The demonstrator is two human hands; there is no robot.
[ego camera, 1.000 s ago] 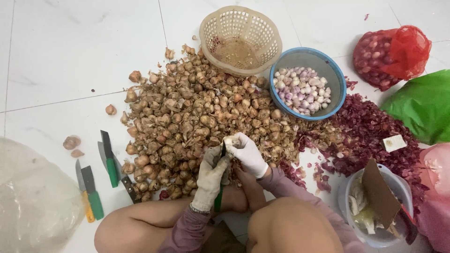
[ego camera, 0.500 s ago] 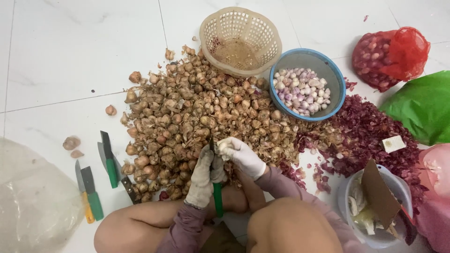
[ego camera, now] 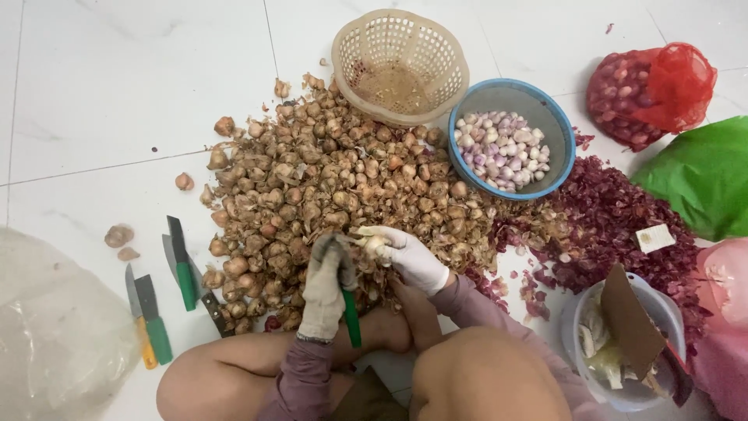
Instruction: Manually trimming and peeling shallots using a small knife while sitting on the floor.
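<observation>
Right now, person seated on white tiled floor (ego camera: 117, 93), knees at frame bottom. Left hand (ego camera: 326, 284) in a grey-beige fabric glove, fingers curled fully around a small green-handled knife (ego camera: 351, 318); handle sticks out below the fist toward the body, blade hidden by the glove, long axis roughly vertical in the frame. Right hand (ego camera: 409, 257) in a white glove, fingers pinched closed on one pale, partly peeled shallot bulb (ego camera: 374, 243). Bulb sits just right of and slightly above the left fist, nearly touching it, so the knife hand is right beside it; can't tell if the blade touches the bulb.

Both hands hover over the near edge of a big heap of brown unpeeled shallots (ego camera: 312, 187) spread on the floor. Beyond the heap: empty beige plastic lattice basket (ego camera: 400, 64), and just right of it a blue round bowl (ego camera: 561, 132) holding peeled pink-white bulbs. Dark red-purple skins (ego camera: 615, 226) scattered right of the bowl. Red mesh sack of shallots (ego camera: 647, 93) far right, green plastic bag (ego camera: 701, 179) below it. White bucket with scraps and a cardboard piece (ego camera: 623, 335) by the right knee. Spare green-handled knives (ego camera: 181, 265) lie left of the heap, well apart from the hands.
</observation>
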